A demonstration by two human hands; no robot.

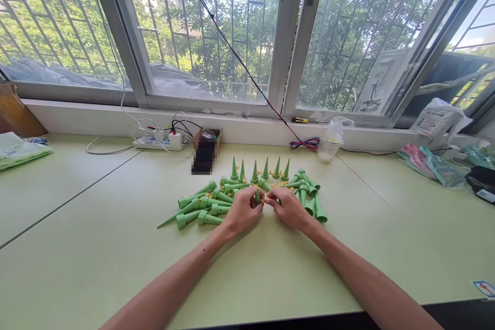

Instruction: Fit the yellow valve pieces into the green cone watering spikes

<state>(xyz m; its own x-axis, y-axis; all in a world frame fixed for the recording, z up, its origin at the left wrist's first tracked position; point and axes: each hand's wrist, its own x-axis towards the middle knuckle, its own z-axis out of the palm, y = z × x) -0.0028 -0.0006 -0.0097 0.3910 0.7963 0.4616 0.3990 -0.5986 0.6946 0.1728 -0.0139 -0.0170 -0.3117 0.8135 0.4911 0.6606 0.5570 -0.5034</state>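
Observation:
My left hand (244, 210) is closed round a green plant watering spike (257, 196), its tip pointing up. Fingertips of my right hand (288, 209) pinch a small yellow valve (263, 199) at the side of that spike; much of it is hidden by the fingers. Left of my hands lies a loose pile of green spikes (209, 218) with ribbed caps. More spikes (303, 191) lie heaped by my right hand. Behind my hands, several spikes (254, 172) stand upright in a curved row, with small yellow valves among them.
At the back of the table (96, 247) are a power strip (157, 143) with plugs and cables, a small cardboard box (216, 139), and a plastic cup (328, 149) with a bag in it. Plastic-wrapped packs (433, 165) lie at the right, a green packet (23, 152) at the left.

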